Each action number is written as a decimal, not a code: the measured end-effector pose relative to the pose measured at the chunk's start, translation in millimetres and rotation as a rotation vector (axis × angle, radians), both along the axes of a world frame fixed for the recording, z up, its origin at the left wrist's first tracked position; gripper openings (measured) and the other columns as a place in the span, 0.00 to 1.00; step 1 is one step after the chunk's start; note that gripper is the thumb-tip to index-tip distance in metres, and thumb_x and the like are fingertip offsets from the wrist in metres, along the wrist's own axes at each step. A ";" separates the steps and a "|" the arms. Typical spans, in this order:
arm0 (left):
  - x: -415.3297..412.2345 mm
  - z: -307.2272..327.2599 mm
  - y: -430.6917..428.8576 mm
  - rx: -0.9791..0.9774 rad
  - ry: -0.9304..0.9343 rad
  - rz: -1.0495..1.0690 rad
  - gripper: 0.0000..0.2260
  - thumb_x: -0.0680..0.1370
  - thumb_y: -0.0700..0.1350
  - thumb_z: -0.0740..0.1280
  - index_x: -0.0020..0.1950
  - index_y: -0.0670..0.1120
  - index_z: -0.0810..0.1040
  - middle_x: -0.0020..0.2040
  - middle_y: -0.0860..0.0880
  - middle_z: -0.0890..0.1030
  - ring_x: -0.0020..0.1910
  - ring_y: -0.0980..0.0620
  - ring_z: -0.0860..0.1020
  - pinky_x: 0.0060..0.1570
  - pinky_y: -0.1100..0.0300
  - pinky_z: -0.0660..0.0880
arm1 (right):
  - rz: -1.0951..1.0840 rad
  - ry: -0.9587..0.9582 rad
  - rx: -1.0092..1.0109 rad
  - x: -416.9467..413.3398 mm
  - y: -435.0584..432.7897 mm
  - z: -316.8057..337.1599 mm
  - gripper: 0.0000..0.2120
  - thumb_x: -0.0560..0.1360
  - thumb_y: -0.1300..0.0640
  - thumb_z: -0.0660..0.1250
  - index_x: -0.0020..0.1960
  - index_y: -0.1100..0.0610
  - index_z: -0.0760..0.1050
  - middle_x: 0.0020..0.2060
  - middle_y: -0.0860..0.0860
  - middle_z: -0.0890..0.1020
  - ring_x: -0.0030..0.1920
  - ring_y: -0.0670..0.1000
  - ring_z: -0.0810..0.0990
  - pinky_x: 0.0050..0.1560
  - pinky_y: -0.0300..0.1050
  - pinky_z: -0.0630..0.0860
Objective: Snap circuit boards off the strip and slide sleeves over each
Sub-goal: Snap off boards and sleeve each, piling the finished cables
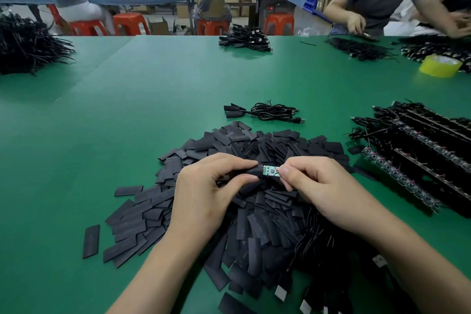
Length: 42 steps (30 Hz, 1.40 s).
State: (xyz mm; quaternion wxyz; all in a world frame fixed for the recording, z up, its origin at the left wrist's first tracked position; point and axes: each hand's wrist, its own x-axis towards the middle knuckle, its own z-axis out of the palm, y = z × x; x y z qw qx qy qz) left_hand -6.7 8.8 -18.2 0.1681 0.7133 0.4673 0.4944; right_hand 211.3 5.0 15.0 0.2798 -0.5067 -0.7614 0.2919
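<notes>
Green circuit board sits half inside a black sleeve above the sleeve pile: left hand pinches the sleeve, right hand pinches the board. Two sleeved cables lie finished; full strips remain.

Your green table carries a loose pile of black sleeves, board strips at right, cable bundles, and a yellow tape roll.

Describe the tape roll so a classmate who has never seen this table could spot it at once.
Start at the green table and go to its far right edge. There, beside a heap of black cables, lies the tape roll: the only yellow, ring-shaped thing among dark parts.
</notes>
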 end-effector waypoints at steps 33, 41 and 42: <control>0.7 2.1 -4.3 0.086 0.143 -0.128 0.10 0.74 0.45 0.78 0.55 0.49 0.87 0.50 0.58 0.84 0.51 0.63 0.82 0.54 0.68 0.76 | 0.108 0.075 -0.170 4.8 5.2 -1.6 0.18 0.79 0.41 0.58 0.37 0.48 0.76 0.23 0.47 0.71 0.27 0.47 0.66 0.32 0.45 0.62; 8.0 1.8 -8.3 0.055 0.092 -0.125 0.08 0.75 0.45 0.77 0.54 0.47 0.88 0.49 0.57 0.86 0.50 0.61 0.82 0.53 0.65 0.77 | 0.073 0.023 -0.069 2.1 2.6 -8.0 0.11 0.83 0.47 0.63 0.45 0.47 0.79 0.27 0.44 0.70 0.29 0.43 0.66 0.35 0.45 0.63; 8.7 2.3 -8.4 0.053 0.080 -0.119 0.08 0.75 0.46 0.76 0.54 0.48 0.88 0.49 0.57 0.86 0.50 0.61 0.82 0.53 0.65 0.77 | 0.052 0.076 -0.054 2.4 3.1 -8.0 0.07 0.82 0.50 0.65 0.47 0.48 0.79 0.28 0.44 0.71 0.30 0.43 0.67 0.35 0.43 0.64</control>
